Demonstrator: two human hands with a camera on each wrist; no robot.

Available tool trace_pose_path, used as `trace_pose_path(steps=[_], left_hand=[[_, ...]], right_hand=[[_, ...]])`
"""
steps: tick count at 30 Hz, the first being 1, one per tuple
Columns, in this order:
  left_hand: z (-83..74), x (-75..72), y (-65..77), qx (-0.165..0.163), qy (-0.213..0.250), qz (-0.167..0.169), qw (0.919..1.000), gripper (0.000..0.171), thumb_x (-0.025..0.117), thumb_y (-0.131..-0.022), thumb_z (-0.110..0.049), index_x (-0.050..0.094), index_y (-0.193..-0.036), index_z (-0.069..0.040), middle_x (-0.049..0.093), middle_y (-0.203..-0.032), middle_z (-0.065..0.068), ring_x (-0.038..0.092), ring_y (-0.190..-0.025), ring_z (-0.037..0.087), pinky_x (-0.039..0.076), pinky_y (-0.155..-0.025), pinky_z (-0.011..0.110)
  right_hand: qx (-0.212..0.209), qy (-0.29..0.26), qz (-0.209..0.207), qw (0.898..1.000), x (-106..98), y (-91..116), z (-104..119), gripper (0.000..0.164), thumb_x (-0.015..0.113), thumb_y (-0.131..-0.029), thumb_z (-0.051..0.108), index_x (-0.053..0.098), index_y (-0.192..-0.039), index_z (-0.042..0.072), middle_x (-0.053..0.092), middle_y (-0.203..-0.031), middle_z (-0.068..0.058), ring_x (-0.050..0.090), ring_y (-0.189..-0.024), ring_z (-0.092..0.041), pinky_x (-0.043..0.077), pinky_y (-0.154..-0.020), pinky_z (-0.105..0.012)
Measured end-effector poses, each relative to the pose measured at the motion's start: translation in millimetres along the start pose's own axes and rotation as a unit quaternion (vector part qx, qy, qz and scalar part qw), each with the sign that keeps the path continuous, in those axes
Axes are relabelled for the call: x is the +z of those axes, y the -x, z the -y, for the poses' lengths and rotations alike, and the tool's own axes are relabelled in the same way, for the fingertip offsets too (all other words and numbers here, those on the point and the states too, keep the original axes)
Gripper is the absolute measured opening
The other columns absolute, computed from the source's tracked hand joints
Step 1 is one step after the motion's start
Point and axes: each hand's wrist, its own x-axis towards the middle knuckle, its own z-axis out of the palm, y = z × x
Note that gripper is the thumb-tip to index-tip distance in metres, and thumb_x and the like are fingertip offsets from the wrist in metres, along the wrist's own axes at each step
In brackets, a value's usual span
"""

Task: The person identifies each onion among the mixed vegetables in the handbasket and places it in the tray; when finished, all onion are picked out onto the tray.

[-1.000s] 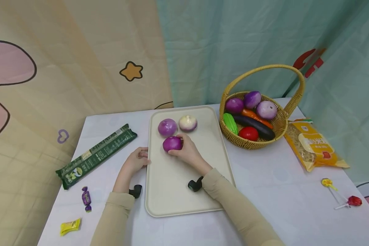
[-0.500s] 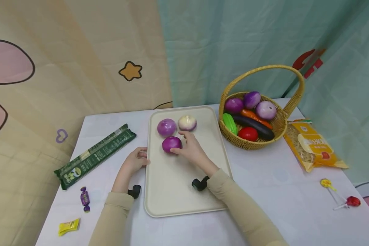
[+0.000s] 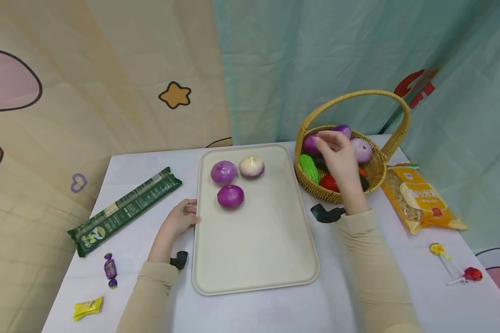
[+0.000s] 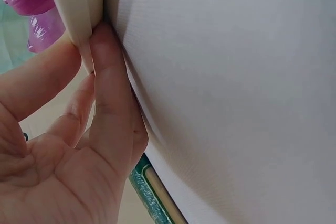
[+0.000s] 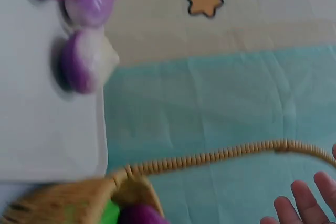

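My left hand [image 3: 178,219] pinches the left edge of a beige tray [image 3: 254,245]; in the left wrist view the thumb lies above the rim and the fingers below it. On the tray sit a dark purple onion [image 3: 230,197], a lighter purple onion [image 3: 223,173] and a white-and-purple bulb [image 3: 252,167]. My right hand [image 3: 340,159] is over the wicker basket [image 3: 316,192], fingers loosely bent and nothing between them. It hides part of the basket's contents. Around it show a purple onion [image 3: 310,144], a pale purple round vegetable [image 3: 361,151] and a green vegetable [image 3: 309,168].
The basket's tall handle [image 3: 360,92] arches above the right hand. A yellow food bag [image 3: 421,199] and two lollipops [image 3: 471,274] lie to the right. On the left are a long green packet [image 3: 125,212], a purple candy [image 3: 110,270] and a yellow candy [image 3: 87,308].
My right hand has let go of the dark purple onion on the tray and moved right to above the basket. My left hand stays at the tray's edge.
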Motion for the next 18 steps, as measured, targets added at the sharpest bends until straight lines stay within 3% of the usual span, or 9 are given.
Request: trace_pose_path(steps=[4,7,12,15,18], left_hand=[[0.6,-0.2,0.3,-0.001,-0.009,-0.004,0.9999,0.057,0.061,-0.091,0.001,0.041,-0.144,0.001,0.054,-0.118,0.021,0.06,-0.101,0.025,0.056,-0.084,0.031],[1.3,0.3,0.7,-0.002,-0.012,-0.005,0.9999,0.057,0.061,-0.091,0.001,0.042,-0.144,0.001,0.055,-0.118,0.021,0.06,-0.101,0.025,0.056,-0.084,0.031],[1.8,0.4,0.9,0.004,-0.004,-0.005,1.0,0.057,0.061,-0.09,0.001,0.042,-0.144,0.002,0.055,-0.116,0.021,0.06,-0.1,0.025,0.057,-0.084,0.032],[1.9,0.5,1.2,0.003,-0.001,-0.006,1.0,0.057,0.061,-0.09,0.002,0.042,-0.144,0.002,0.054,-0.115,0.02,0.06,-0.099,0.024,0.057,-0.084,0.032],[1.3,0.7,1.7,0.004,0.002,-0.005,1.0,0.057,0.061,-0.09,0.003,0.042,-0.144,0.003,0.054,-0.115,0.02,0.06,-0.098,0.024,0.057,-0.083,0.032]], right_hand=[[0.058,-0.007,-0.109,0.992,-36,-28,-14,0.035,0.068,-0.091,0.039,0.066,-0.116,0.015,0.058,-0.096,0.018,0.053,-0.094,0.002,0.045,-0.089,-0.019],[0.098,0.001,-0.157,0.983,-53,-44,-30,0.042,0.067,-0.09,0.042,0.064,-0.121,0.014,0.054,-0.096,0.02,0.051,-0.096,0.001,0.043,-0.094,-0.022],[0.166,0.014,-0.166,0.972,-63,-58,-54,0.059,0.066,-0.089,0.043,0.054,-0.136,0.011,0.054,-0.126,0.004,0.047,-0.123,-0.015,0.039,-0.108,-0.028],[0.194,0.017,-0.149,0.97,-62,-62,-64,0.069,0.065,-0.088,0.043,0.044,-0.144,0.009,0.042,-0.149,-0.008,0.038,-0.136,-0.021,0.033,-0.115,-0.031],[0.206,0.028,-0.131,0.969,-61,-64,-73,0.076,0.064,-0.088,0.041,0.035,-0.151,0.007,0.033,-0.157,-0.012,0.033,-0.141,-0.023,0.028,-0.119,-0.032]])
